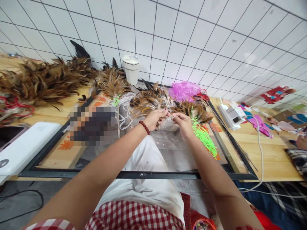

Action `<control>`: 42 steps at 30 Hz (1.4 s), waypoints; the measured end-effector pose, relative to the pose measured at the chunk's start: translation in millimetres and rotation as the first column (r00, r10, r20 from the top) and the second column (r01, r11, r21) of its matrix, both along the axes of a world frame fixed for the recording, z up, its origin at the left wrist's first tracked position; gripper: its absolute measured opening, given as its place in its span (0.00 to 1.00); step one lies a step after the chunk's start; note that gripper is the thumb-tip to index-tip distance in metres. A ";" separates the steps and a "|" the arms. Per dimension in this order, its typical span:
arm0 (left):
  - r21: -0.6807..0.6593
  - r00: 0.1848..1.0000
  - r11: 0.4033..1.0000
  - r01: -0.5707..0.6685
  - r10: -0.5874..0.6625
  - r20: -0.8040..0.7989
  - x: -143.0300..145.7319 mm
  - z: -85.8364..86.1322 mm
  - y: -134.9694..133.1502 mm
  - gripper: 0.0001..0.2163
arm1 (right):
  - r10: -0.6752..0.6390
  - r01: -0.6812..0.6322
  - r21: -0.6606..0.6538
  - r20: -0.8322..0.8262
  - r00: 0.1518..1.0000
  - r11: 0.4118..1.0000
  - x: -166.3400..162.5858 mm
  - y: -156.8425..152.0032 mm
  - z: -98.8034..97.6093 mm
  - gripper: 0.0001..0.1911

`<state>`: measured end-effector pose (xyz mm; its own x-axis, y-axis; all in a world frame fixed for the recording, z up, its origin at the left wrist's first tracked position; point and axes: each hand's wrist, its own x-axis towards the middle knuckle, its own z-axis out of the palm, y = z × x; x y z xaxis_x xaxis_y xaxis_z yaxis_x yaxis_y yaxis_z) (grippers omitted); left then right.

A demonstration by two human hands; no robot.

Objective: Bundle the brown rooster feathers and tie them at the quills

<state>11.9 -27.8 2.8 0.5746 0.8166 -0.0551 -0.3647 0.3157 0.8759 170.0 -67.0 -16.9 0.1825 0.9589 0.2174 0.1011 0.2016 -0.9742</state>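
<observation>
My left hand (157, 118), below a beaded bracelet (144, 127), is closed in a pinch over the glass-topped frame. Close against its fingertips, my right hand (182, 123) is also closed in a pinch. Whatever sits between the fingertips is too small to make out. Directly behind my hands lies a pile of brown feathers (146, 100), and some feather tips show beneath my left palm. Beside my right wrist rests a bundle of bright green string (205, 139). Another feather bunch (200, 111) lies just behind that string.
A black frame (165, 175) surrounds the work surface. On the left are a feather bundle on a stick (118, 123), a long feather heap (45, 80) and a white power bank (31, 147). A lidded cup (131, 70), pink plastic bag (184, 91) and white charger (232, 116) stand farther back.
</observation>
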 end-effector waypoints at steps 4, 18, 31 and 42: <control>0.053 0.990 0.997 0.064 -0.057 -0.132 2.1 -0.7 -3.0 0.12 | -0.004 0.004 0.076 0.007 1.000 0.997 8.1 0.2 5.9 0.11; 0.637 0.834 0.759 0.133 0.261 -0.485 9.0 -10.9 -7.5 0.10 | 0.037 -0.108 0.189 0.343 0.939 0.976 7.1 -5.4 10.8 0.10; 0.751 0.834 0.649 0.121 0.343 -0.431 5.5 -16.3 -1.5 0.12 | 0.091 -0.115 0.083 0.250 0.964 0.990 7.1 -1.2 0.0 0.13; 0.346 0.950 0.932 -0.109 0.200 -0.240 9.5 -10.3 -4.5 0.08 | -0.051 -0.091 0.327 0.403 0.914 0.941 6.2 -4.1 5.2 0.10</control>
